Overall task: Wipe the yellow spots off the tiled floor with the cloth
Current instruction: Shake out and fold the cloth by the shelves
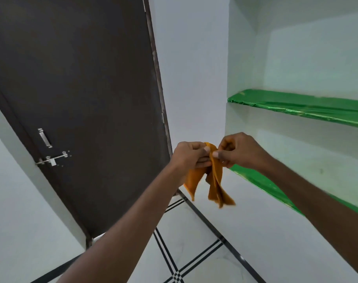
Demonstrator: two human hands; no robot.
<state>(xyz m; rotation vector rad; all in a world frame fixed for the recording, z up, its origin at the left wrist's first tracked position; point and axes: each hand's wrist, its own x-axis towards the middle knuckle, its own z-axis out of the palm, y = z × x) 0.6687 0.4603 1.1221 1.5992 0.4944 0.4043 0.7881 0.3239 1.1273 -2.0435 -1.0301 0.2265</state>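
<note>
Indoors | tiled floor (black-lined) | brown door | 2 green shelves

Cloth between both hands, door left, shelves right.

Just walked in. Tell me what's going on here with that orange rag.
A person stands near a dark door and holds an orange cloth up in the air with both hands. The left hand and the right hand each pinch its top edge, and the rest hangs loose. The cloth is well above the tiled floor, so wiping has not begun. No yellow spots show on the visible tiles.
</note>
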